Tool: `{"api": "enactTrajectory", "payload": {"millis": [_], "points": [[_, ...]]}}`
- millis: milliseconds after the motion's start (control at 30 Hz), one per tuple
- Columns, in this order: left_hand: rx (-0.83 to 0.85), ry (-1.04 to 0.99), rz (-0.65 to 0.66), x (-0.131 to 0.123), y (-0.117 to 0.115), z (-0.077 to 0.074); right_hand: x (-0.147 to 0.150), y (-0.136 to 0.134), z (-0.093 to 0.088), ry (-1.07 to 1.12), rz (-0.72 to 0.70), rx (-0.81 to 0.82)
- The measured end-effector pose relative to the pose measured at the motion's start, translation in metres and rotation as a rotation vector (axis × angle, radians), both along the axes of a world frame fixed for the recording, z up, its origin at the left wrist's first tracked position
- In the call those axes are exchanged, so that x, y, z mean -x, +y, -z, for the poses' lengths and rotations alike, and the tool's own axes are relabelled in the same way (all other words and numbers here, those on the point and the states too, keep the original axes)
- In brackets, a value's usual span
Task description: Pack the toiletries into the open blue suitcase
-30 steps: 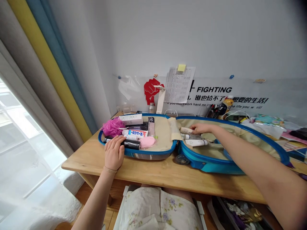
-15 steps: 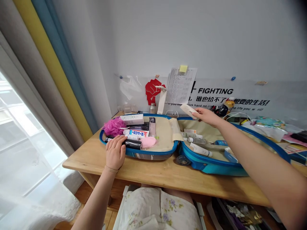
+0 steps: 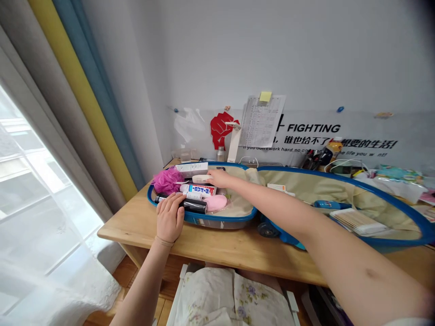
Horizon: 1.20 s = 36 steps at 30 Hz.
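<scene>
My right hand (image 3: 220, 178) reaches across the left half of the blue suitcase (image 3: 234, 222), its fingers closed on the end of a slim off-white pack (image 3: 200, 179). That pack is over the toothpaste box (image 3: 197, 188), just in front of a white box (image 3: 192, 169). My left hand (image 3: 171, 217) lies over the near rim with fingers stretched out, resting against a black cylinder (image 3: 193, 206). A purple bath puff (image 3: 166, 180) sits at the far left of this half. A pink oval item (image 3: 216, 202) lies beside the cylinder.
In the suitcase's right half are a blue bottle (image 3: 329, 204) and a pack of thin sticks (image 3: 358, 221); my right forearm covers part of it. Behind stand a white lamp (image 3: 234, 144), a metal bottle (image 3: 220, 154) and an orange-labelled bottle (image 3: 335, 147). The wooden table edge (image 3: 136, 237) runs in front.
My right hand has moved left with the off-white pack, from above the suitcase's hinge into the left half. My left hand stays on the rim. The view has shifted slightly.
</scene>
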<state>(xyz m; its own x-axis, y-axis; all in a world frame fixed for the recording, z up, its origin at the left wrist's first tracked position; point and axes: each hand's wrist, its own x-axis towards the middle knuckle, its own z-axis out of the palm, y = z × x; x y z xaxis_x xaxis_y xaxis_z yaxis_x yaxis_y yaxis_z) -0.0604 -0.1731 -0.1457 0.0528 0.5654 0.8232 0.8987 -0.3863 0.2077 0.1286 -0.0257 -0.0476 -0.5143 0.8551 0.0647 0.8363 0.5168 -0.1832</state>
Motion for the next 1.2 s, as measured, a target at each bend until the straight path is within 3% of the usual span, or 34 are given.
{"api": "enactTrajectory", "payload": {"millis": [333,433,533,667,767,833,1000,1200], "points": [[0.012,-0.006,-0.003,0.000,0.000,0.002,0.019,0.003,0.020,0.013,-0.064,-0.063],[0.007,0.000,0.001,0.000,0.001,0.002,0.020,0.001,0.015,0.010,-0.103,-0.057],[-0.006,0.010,0.003,0.001,0.001,0.002,0.009,0.000,-0.002,0.028,-0.149,-0.036],[-0.003,0.012,0.001,0.001,0.001,0.002,-0.043,0.005,-0.038,0.078,-0.098,-0.012],[0.010,0.003,-0.001,0.001,0.001,0.002,-0.108,0.009,-0.059,0.087,0.024,0.005],[0.009,-0.001,0.001,0.001,0.001,0.002,-0.154,0.008,-0.063,0.062,0.102,0.026],[-0.025,0.002,0.008,0.000,0.001,0.002,-0.238,-0.007,-0.040,-0.076,0.201,0.167],[-0.013,0.006,0.006,0.000,0.001,0.001,-0.266,-0.019,0.003,-0.174,0.198,0.267]]}}
